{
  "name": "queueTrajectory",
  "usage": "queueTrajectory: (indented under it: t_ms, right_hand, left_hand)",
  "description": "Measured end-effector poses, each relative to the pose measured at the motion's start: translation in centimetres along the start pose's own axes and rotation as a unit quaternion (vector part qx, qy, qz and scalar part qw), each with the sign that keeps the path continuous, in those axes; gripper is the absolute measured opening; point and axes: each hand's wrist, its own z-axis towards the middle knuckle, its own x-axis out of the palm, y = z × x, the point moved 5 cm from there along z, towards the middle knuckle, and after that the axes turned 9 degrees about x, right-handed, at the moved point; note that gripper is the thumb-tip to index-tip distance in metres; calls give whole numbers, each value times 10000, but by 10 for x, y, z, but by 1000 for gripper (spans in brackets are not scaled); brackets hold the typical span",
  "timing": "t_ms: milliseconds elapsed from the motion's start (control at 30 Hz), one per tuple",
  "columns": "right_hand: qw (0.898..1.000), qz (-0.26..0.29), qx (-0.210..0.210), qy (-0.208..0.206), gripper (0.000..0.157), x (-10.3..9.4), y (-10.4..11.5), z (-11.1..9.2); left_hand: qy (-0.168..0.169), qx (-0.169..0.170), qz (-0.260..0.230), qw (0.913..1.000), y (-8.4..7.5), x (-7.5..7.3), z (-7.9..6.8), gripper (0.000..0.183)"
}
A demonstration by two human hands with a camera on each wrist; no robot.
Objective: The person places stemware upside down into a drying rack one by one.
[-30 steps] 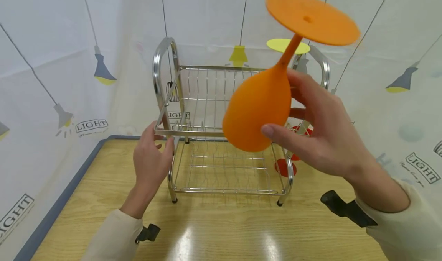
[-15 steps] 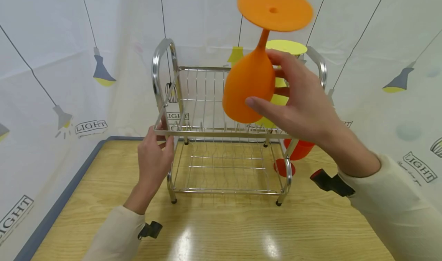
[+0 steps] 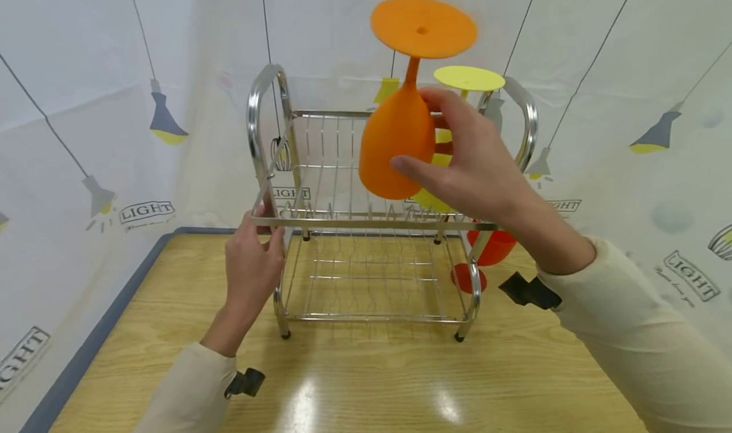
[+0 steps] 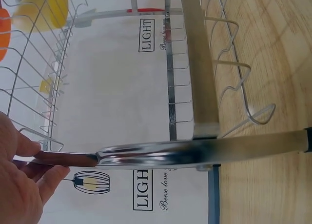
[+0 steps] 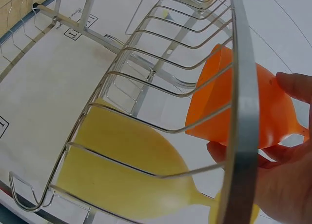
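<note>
My right hand (image 3: 474,156) grips an orange wine glass (image 3: 394,147) by its bowl, upside down with the round foot on top. It is held over the upper tier of a chrome dish rack (image 3: 366,223). Just right of it a yellow wine glass (image 3: 469,78) stands inverted on that tier, partly behind my hand. In the right wrist view the orange bowl (image 5: 268,102) shows beyond the rack's rail, beside the yellow bowl (image 5: 126,165). My left hand (image 3: 251,258) holds the rack's left upright at the upper tier's front corner, thumb and fingers around the metal (image 4: 68,158).
A red wine glass (image 3: 494,245) is by the rack's right side, its red foot (image 3: 469,278) low near the front leg. The lower tier (image 3: 377,318) stands over a wooden table (image 3: 366,376). A printed white cloth (image 3: 189,102) hangs behind.
My right hand has carried the orange wine glass left and brought it more upright over the upper tier. My left hand has stayed on the rack.
</note>
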Motion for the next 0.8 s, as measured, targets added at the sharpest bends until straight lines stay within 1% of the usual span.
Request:
queueTrajectory:
  t_ms: [133, 433, 600, 700, 800]
  right_hand:
    - [9999, -140, 12, 10, 66, 5, -3, 4]
    - [9983, -485, 288, 121, 67, 15, -12, 10]
    - [9955, -819, 468, 124, 68, 19, -16, 13]
    - [9948, -822, 566, 196, 69, 22, -18, 16]
    - [9951, -770, 546, 299, 72, 27, -19, 19]
  left_hand:
    - [-19, 125, 74, 9999, 0, 0, 0, 38]
    - [-24, 241, 107, 9996, 0, 3, -1, 39]
    - [-28, 323, 180, 9993, 0, 4, -1, 41]
    - [-43, 356, 199, 9992, 0, 4, -2, 42]
    - [-53, 359, 246, 9990, 1, 4, -2, 43]
